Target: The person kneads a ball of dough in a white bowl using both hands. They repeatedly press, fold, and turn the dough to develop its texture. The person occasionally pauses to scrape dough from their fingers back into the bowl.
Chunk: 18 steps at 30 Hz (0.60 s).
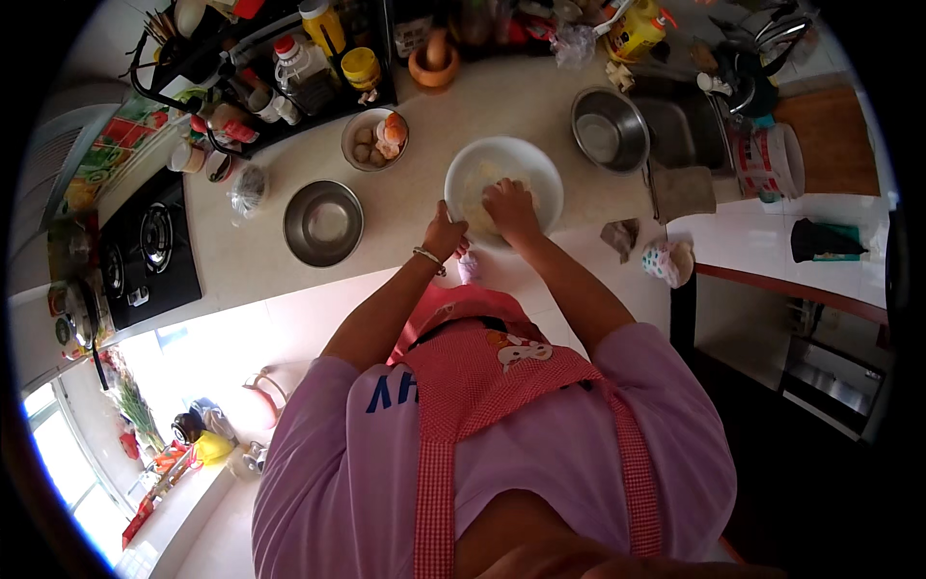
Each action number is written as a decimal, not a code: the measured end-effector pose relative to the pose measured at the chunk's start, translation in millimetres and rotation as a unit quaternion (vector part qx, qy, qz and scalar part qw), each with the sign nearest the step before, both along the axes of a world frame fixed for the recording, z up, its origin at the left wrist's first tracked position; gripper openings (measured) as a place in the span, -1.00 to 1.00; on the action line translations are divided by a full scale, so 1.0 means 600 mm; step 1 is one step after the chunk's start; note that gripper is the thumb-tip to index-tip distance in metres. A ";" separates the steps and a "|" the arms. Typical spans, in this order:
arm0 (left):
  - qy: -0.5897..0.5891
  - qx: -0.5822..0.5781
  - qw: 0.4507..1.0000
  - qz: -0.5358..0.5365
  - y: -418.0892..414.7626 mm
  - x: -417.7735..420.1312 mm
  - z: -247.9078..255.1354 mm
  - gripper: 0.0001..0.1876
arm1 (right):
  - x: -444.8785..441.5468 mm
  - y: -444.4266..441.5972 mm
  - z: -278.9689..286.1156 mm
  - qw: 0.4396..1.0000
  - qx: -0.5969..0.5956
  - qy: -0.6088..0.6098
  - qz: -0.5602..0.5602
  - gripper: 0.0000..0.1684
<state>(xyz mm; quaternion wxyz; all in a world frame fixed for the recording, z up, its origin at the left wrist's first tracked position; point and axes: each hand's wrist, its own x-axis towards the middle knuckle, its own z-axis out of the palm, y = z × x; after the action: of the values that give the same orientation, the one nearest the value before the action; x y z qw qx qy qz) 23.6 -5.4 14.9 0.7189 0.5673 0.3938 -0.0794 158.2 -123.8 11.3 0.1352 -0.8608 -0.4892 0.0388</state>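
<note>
A large white bowl [457,163] stands at the counter's front edge, with a pale, dough-like mixture [483,189] inside. My left hand [446,233] grips the bowl's near left rim, thumb up along the wall. Reaching in from the right, my right hand [511,208] has its fingers bent down into the mixture. Its fingertips are hidden, so whether they hold some of it cannot be seen.
Left of the white bowl are a steel bowl [323,224] and a smaller bowl [356,161] with eggshells and round brownish items. A steel basin [610,130] sits beside the sink [676,134]. A gas hob [148,250] lies far left; a wooden mortar [432,71] stands behind.
</note>
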 end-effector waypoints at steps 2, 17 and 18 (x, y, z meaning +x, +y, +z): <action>0.005 -0.001 1.000 0.008 0.002 0.006 0.004 -0.51 | 0.032 0.017 -0.014 1.000 -0.003 0.006 0.014 -0.73; -0.014 -0.033 0.999 0.021 -0.006 0.015 -0.015 -0.50 | 0.017 -0.030 0.008 0.997 0.005 -0.010 0.073 -0.56; -0.011 -0.027 0.999 0.016 -0.003 0.018 -0.011 -0.51 | 0.018 -0.023 0.005 0.998 -0.009 0.007 0.065 -0.58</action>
<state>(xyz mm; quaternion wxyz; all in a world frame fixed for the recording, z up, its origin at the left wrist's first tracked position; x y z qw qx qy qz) 34.6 -6.9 8.1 0.7393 0.5421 0.3926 -0.0730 169.0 -137.7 14.1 0.1283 -0.8278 -0.5430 0.0579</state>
